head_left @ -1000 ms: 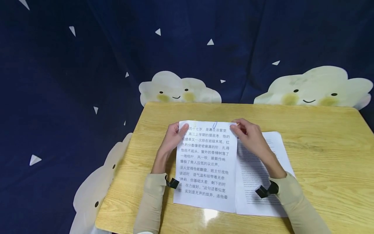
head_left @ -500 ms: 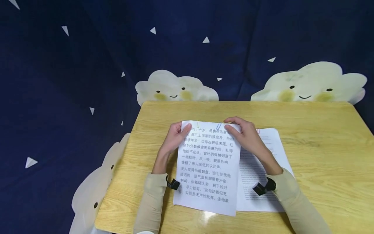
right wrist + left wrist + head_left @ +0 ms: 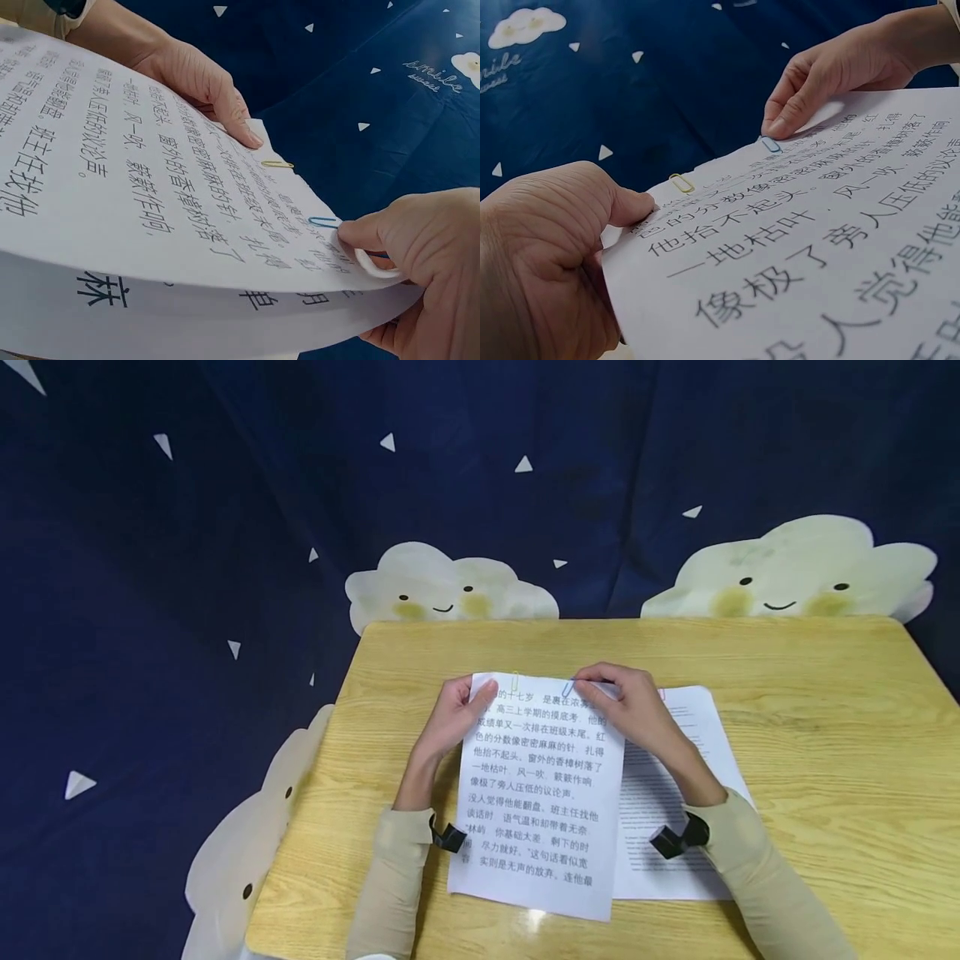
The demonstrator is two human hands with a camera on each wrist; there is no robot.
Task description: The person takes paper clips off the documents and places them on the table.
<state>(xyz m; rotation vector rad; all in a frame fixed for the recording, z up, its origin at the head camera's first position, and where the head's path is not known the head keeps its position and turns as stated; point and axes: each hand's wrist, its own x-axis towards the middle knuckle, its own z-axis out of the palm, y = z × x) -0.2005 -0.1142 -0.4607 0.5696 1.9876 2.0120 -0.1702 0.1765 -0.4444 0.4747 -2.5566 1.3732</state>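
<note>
The left hand (image 3: 450, 720) pinches the far left corner of the printed sheaf (image 3: 536, 793), raised off the worktop (image 3: 825, 727). A yellow paper clip (image 3: 515, 681) sits seated; the right hand (image 3: 630, 706) pinches the blue paper clip (image 3: 567, 688). Clipping looks underway; next, that clip probably needs pushing fully home.

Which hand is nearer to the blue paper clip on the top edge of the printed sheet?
Right. The right hand has fingertips beside the blue paper clip; the left hand grips the sheet's far-left corner, beyond the yellow clip.
</note>
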